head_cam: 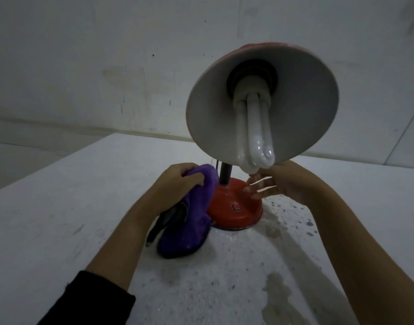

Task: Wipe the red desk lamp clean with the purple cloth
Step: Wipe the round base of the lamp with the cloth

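Observation:
The red desk lamp stands on a white table, its round red base (236, 207) in the middle of the view. Its shade (302, 106) tilts toward me, showing a pale inside and a white tube bulb (257, 134). My left hand (175, 184) grips the purple cloth (192, 219) and presses it against the left side of the base, beside the dark neck (225, 172). The cloth hangs down onto the table. My right hand (278, 181) hovers over the right side of the base, just under the shade's lower rim, fingers spread and slightly blurred, holding nothing.
A black cord (163, 221) runs under my left wrist beside the cloth. The white table (72, 207) has specks and a damp stain (278, 292) at the front right. A bare pale wall (107, 66) rises close behind the table's far edge.

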